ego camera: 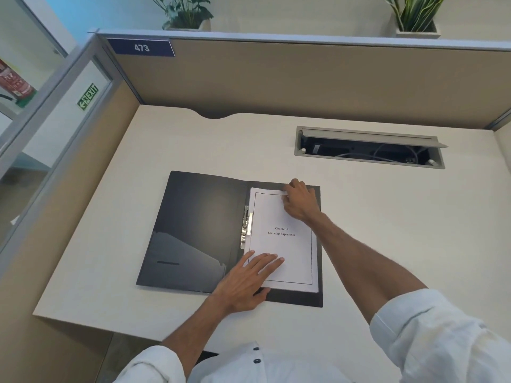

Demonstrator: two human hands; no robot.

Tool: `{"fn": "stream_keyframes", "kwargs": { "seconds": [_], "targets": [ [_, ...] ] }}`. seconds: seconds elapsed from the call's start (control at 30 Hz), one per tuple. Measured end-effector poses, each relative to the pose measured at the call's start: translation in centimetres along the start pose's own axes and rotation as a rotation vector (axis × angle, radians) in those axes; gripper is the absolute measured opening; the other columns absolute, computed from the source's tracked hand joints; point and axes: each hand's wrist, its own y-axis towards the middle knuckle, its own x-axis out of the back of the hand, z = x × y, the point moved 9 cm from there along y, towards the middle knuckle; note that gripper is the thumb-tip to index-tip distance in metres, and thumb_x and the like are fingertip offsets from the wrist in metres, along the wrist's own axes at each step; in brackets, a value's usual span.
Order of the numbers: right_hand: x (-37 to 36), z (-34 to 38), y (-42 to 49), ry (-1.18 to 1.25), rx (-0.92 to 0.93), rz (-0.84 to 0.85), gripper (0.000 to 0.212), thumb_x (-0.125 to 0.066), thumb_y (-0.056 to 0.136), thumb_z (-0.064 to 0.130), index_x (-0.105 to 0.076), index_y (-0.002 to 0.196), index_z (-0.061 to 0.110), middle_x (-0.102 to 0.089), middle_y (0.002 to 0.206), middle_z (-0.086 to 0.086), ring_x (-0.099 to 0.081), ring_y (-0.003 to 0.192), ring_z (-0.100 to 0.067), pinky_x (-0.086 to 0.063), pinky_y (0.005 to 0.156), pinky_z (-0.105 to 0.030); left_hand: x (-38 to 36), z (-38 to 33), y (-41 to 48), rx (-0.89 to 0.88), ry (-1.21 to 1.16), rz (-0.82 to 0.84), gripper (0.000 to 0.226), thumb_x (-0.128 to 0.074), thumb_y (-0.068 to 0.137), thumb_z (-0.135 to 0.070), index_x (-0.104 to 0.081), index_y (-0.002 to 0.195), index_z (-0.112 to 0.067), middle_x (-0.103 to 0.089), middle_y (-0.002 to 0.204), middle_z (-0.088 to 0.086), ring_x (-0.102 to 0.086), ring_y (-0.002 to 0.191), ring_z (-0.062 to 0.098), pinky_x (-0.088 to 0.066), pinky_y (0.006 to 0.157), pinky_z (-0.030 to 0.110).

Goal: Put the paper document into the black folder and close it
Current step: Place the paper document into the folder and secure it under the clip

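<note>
Paper document (282,239) lies under both hands' fingers (266,261).

Person seen from above. White shirt (249,366) of light woven cloth with a front placket carrying two dark round buttons (256,355). Both sleeves rolled up past the forearms: left sleeve (154,366) bunched near the elbow, right sleeve (437,333) in a wide creased cuff. Forearms and hands bare.
</note>
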Motion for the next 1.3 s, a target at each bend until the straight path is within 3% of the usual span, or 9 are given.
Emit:
{"fn": "stream_keyframes", "kwargs": {
  "seconds": [0.13, 0.27, 0.37, 0.47, 0.67, 0.97, 1.1, 1.2, 1.3],
  "targets": [
    [1.1, -0.7, -2.6, 0.125, -0.055, -0.125, 0.033, -0.054, 0.1, 0.017, -0.061, 0.132, 0.012, -0.058, 0.136, -0.008, -0.053, 0.125, -0.032, -0.045, 0.1, -0.052, 1.3, 0.1, -0.5, 0.041, -0.031, -0.104, 0.078, -0.046, 0.108, -0.053, -0.007, 0.174, -0.035, -0.02, 0.18, -0.007, -0.019, 0.166, 0.015, -0.007, 0.139, 0.048],
    [1.9, -3.5, -7.9, 0.328, -0.222, -0.275, 0.038, -0.052, 0.098, 0.005, -0.064, 0.135, 0.01, -0.063, 0.128, -0.01, -0.057, 0.121, -0.031, -0.05, 0.095, -0.045, 3.0, 1.4, -1.5, 0.185, -0.076, -0.292, 0.066, -0.045, 0.111, -0.045, -0.024, 0.171, -0.027, -0.037, 0.173, -0.002, -0.037, 0.157, 0.019, -0.031, 0.132, 0.047],
    [1.4, -5.6, -12.7, 0.472, -0.422, -0.319, 0.03, -0.048, 0.102, 0.005, -0.069, 0.122, 0.009, -0.065, 0.117, -0.007, -0.061, 0.105, -0.026, -0.042, 0.084, -0.033, 4.0, 3.1, -3.0, 0.379, -0.133, -0.448, 0.052, -0.052, 0.11, -0.037, -0.043, 0.16, -0.022, -0.051, 0.157, 0.0, -0.053, 0.138, 0.021, -0.046, 0.116, 0.042],
    [0.3, -6.5, -16.5, 0.521, -0.519, -0.307, 0.025, -0.049, 0.099, 0.005, -0.072, 0.109, 0.01, -0.068, 0.107, -0.007, -0.065, 0.096, -0.027, -0.042, 0.081, -0.032, 4.4, 4.3, -4.3, 0.528, -0.21, -0.549, 0.034, -0.059, 0.107, -0.029, -0.053, 0.14, -0.021, -0.057, 0.131, -0.001, -0.059, 0.109, 0.02, -0.058, 0.095, 0.043],
    [-1.2, -6.3, -20.9, 0.525, -0.62, -0.275, 0.029, -0.048, 0.095, 0.004, -0.072, 0.109, 0.009, -0.07, 0.108, -0.008, -0.065, 0.096, -0.028, -0.046, 0.082, -0.034, 3.0, 5.0, -5.5, 0.691, -0.317, -0.562, 0.02, -0.06, 0.107, -0.027, -0.055, 0.124, -0.017, -0.059, 0.112, 0.001, -0.061, 0.092, 0.021, -0.062, 0.08, 0.046],
    [-1.9, -4.5, -22.7, 0.515, -0.657, -0.208, 0.019, -0.048, 0.09, 0.004, -0.064, 0.099, 0.005, -0.061, 0.104, -0.01, -0.062, 0.085, -0.032, -0.05, 0.075, -0.038, 1.8, 4.0, -5.7, 0.697, -0.372, -0.55, 0.016, -0.059, 0.106, -0.023, -0.06, 0.12, -0.015, -0.061, 0.107, 0.001, -0.062, 0.091, 0.023, -0.061, 0.077, 0.048],
    [-2.0, -4.7, -22.6, 0.515, -0.658, -0.171, 0.025, -0.049, 0.079, -0.004, -0.066, 0.096, 0.005, -0.069, 0.099, -0.013, -0.065, 0.085, -0.034, -0.048, 0.069, -0.036, 2.0, 3.6, -5.5, 0.669, -0.37, -0.541, 0.01, -0.058, 0.107, -0.02, -0.062, 0.113, -0.014, -0.06, 0.104, 0.001, -0.06, 0.086, 0.023, -0.061, 0.075, 0.047],
    [-1.4, -5.0, -22.8, 0.523, -0.647, -0.16, 0.033, -0.049, 0.077, -0.011, -0.071, 0.1, 0.0, -0.072, 0.093, -0.011, -0.066, 0.085, -0.034, -0.052, 0.073, -0.038, 1.7, 3.7, -5.6, 0.659, -0.367, -0.543, 0.009, -0.058, 0.107, -0.019, -0.062, 0.113, -0.015, -0.059, 0.103, 0.0, -0.06, 0.085, 0.023, -0.061, 0.074, 0.048],
    [-1.0, -5.0, -22.8, 0.519, -0.643, -0.163, 0.037, -0.049, 0.077, -0.013, -0.074, 0.101, 0.002, -0.07, 0.091, -0.006, -0.062, 0.082, -0.028, -0.045, 0.07, -0.03, 1.8, 3.5, -5.7, 0.649, -0.353, -0.558, 0.008, -0.058, 0.106, -0.018, -0.062, 0.112, -0.015, -0.057, 0.1, -0.001, -0.059, 0.084, 0.023, -0.06, 0.072, 0.046]
  ]
}}
